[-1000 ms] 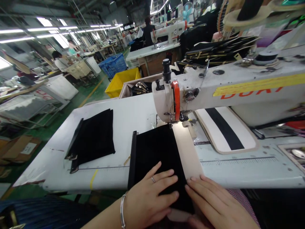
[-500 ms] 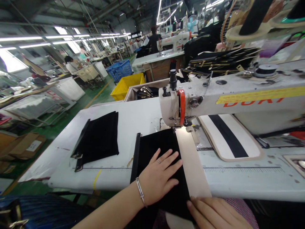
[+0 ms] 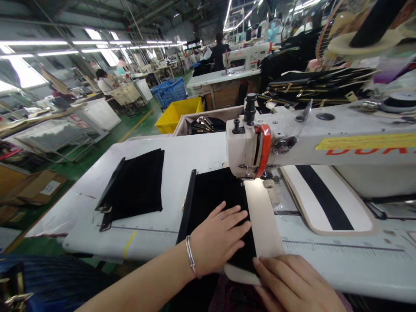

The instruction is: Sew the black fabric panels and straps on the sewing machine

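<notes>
My left hand (image 3: 221,236) lies flat with spread fingers on a black fabric piece (image 3: 214,190) that has a dark stiff strip (image 3: 188,199) along its left edge. The fabric overlaps a cream panel (image 3: 264,221). Both run up to the needle and presser foot of a white sewing machine (image 3: 242,147), whose lamp lights the seam. At the near end, my right hand (image 3: 289,281) pinches the cream panel at the fabric's edge, thumb below and fingers on top. A ring and a silver bangle are on the left hand and wrist.
Another black fabric piece (image 3: 138,186) lies left on the white table (image 3: 84,212). A cream panel with a black stripe (image 3: 328,199) rests under the machine arm. Beyond stand a yellow crate (image 3: 178,115), a blue basket (image 3: 169,92) and a pile of black zippered pieces (image 3: 308,84).
The black fabric and cream panel have advanced under the presser foot, away from me, and their near end shows more. Both hands stay on them. The view has shifted slightly left.
</notes>
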A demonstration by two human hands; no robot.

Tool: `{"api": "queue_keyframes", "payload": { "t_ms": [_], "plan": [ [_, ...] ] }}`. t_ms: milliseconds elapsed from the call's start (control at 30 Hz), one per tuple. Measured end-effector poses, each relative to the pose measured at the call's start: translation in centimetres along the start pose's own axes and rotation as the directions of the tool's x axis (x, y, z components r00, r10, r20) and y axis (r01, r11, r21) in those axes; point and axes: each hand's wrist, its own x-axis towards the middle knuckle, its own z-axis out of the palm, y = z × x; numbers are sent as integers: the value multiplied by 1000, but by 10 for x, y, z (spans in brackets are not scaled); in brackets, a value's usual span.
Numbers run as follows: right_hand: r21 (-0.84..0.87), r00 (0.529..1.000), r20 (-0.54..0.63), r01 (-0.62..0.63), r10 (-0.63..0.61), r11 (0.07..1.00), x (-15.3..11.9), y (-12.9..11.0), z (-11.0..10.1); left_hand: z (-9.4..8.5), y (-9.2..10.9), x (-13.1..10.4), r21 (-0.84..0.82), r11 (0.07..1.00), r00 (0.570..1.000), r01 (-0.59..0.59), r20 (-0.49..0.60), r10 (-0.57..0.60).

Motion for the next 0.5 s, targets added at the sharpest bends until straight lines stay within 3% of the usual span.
{"api": "queue_keyframes", "payload": {
  "t_ms": [133, 267, 500],
  "plan": [
    [74, 999, -26, -42, 44, 996, 12, 8, 1, 8, 12, -16, -89, 993, 992, -74, -104, 65],
    [113, 993, -38, -106, 111, 988, 18, 15, 3, 19, 10, -21, -106, 988, 977, -115, -191, 93],
    [87, 986, 87, -150, 143, 985, 21, 26, 10, 18, -8, -2, -41, 992, 981, -116, -160, 108]
  ]
}}
